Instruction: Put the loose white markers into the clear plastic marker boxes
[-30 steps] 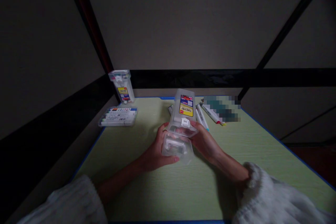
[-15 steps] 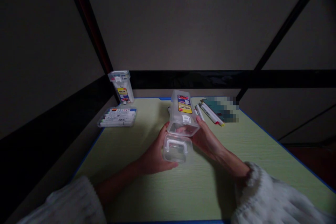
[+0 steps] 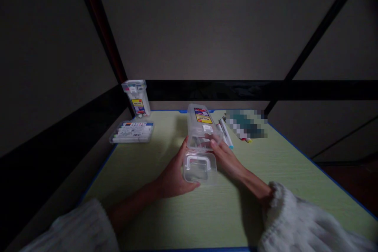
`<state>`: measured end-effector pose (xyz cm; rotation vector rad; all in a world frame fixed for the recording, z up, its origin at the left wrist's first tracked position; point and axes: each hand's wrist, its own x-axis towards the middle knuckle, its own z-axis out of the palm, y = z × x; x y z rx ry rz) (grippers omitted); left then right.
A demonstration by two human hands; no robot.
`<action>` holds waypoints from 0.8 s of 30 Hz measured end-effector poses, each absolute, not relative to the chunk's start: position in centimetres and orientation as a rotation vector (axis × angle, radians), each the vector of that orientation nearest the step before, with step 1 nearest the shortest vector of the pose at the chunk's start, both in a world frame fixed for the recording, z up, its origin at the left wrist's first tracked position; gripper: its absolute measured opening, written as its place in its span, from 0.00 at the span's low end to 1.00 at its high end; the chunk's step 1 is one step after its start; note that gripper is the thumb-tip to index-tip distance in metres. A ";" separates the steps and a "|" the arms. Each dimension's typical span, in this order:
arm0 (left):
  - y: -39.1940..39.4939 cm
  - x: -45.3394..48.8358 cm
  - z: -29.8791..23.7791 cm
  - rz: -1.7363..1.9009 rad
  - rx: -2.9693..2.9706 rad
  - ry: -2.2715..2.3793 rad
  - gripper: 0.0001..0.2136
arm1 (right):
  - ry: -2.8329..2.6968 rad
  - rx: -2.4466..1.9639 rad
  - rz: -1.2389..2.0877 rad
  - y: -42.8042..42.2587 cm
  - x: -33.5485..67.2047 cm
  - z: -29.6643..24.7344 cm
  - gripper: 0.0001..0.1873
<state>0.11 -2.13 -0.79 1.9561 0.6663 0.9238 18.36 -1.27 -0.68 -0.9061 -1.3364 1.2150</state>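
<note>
A clear plastic marker box (image 3: 195, 128) lies tilted between my hands, its mouth facing me. Below the mouth hangs its flipped-back lid (image 3: 198, 171), which has a white handle. My left hand (image 3: 173, 176) is closed around the lid's left side and the lower left of the box. My right hand (image 3: 229, 161) grips the box at the right edge of its mouth, with the thumb on top. Some of the fingers are hidden behind the plastic. Just right of the box, loose markers (image 3: 226, 133) lie on the table, one with a light blue end.
A second clear box (image 3: 138, 100) with markers stands at the far left. In front of it lies a flat clear case of markers (image 3: 132, 132). A blurred green object (image 3: 246, 122) is at the back right, beside red and yellow marker ends. The table (image 3: 180, 224) has a blue edge.
The box body has shifted slightly left and tilted lower. My right hand has moved left with it, its thumb now over the mouth's edge. More of the loose markers shows.
</note>
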 end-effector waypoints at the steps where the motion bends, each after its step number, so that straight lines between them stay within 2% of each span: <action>1: -2.1 0.1 -0.8 0.924 1.956 0.675 0.52 | -1.378 -0.908 1.172 -1.2 18.4 -0.7 0.21; 9: -1.7 -0.3 -1.1 0.931 1.979 0.757 0.52 | -1.570 -0.989 0.869 -0.9 18.1 -0.5 0.15; 13: -1.4 -0.3 -1.4 0.949 1.928 0.791 0.51 | -1.445 -1.056 0.872 -0.7 17.3 -0.4 0.15; 24: -0.4 -0.5 -0.5 1.044 1.833 0.781 0.50 | -1.531 -1.134 0.658 0.7 15.7 0.9 0.18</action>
